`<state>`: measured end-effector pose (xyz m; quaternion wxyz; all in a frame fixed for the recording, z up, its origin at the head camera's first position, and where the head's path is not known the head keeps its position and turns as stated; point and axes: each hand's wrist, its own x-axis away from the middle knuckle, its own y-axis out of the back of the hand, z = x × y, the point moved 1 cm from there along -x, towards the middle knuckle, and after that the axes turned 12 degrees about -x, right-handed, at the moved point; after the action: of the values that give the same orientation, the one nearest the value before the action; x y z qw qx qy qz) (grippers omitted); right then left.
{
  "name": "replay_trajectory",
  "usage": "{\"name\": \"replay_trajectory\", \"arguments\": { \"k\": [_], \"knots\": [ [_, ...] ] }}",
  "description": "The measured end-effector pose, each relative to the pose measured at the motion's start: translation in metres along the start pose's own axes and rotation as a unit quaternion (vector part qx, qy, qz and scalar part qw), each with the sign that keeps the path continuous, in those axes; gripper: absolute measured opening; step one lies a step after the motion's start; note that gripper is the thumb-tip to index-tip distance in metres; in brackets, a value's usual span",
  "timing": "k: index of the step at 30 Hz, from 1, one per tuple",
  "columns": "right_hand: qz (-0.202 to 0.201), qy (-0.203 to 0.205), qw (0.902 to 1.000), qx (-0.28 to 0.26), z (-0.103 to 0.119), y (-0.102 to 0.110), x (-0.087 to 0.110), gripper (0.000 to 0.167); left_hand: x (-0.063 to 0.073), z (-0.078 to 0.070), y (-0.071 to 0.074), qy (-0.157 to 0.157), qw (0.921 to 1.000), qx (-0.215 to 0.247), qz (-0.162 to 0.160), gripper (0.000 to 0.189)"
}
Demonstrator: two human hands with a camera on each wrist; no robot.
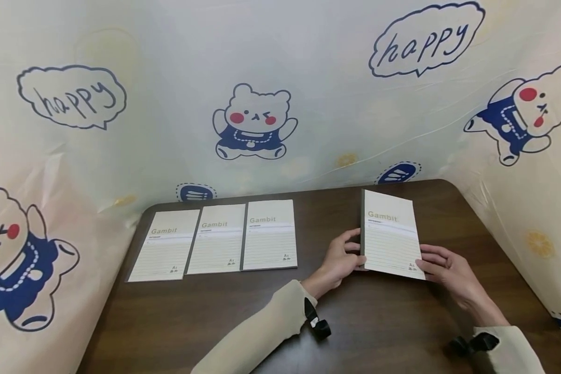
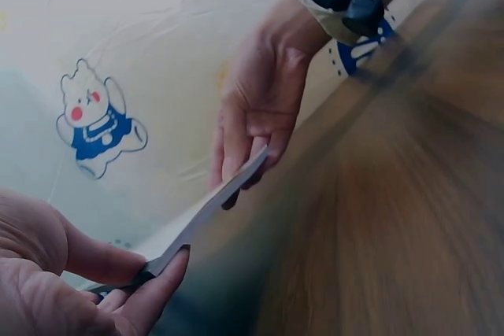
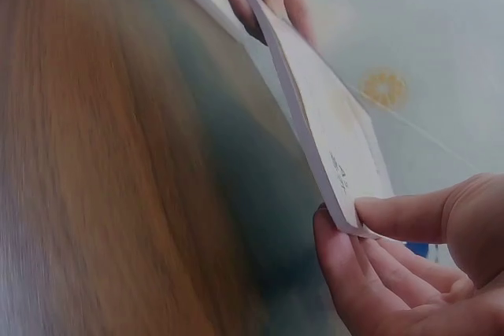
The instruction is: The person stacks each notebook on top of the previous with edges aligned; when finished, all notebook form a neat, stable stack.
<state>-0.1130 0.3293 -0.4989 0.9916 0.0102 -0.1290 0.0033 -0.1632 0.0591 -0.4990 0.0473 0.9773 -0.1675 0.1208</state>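
Both hands hold one white notebook (image 1: 390, 239) with "Gambit" on its cover, at the right of the table in the head view. My left hand (image 1: 340, 259) pinches its dark spine edge, thumb on the cover and fingers beneath. On the opposite edge, near the lower corner, my right hand (image 1: 451, 270) pinches it the same way. Both wrist views show the notebook (image 3: 323, 123) tilted and raised off the tabletop. To the left lie three matching notebooks in a row: a left one (image 1: 164, 249), a middle one (image 1: 217, 244) and a right one (image 1: 270, 239).
The dark wooden table (image 1: 262, 322) has rounded far corners. A patterned curtain (image 1: 168, 62) with cartoon bears hangs behind it and at both sides. Black camera mounts sit on the left wrist (image 1: 319, 324) and the right wrist (image 1: 477, 344).
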Motion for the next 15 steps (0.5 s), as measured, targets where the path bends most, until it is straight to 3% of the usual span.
{"name": "replay_trajectory", "arguments": {
  "k": [7,15],
  "knots": [
    [0.029,0.013,0.9995,0.007,0.014,-0.034,-0.006,0.069,0.015,0.006,0.042,-0.007,0.9999,-0.013,0.004,0.073],
    [0.055,0.023,0.9982,-0.005,0.024,-0.075,-0.017,0.065,0.032,0.007,0.091,-0.015,0.9986,-0.048,-0.018,0.072]
  ]
}}
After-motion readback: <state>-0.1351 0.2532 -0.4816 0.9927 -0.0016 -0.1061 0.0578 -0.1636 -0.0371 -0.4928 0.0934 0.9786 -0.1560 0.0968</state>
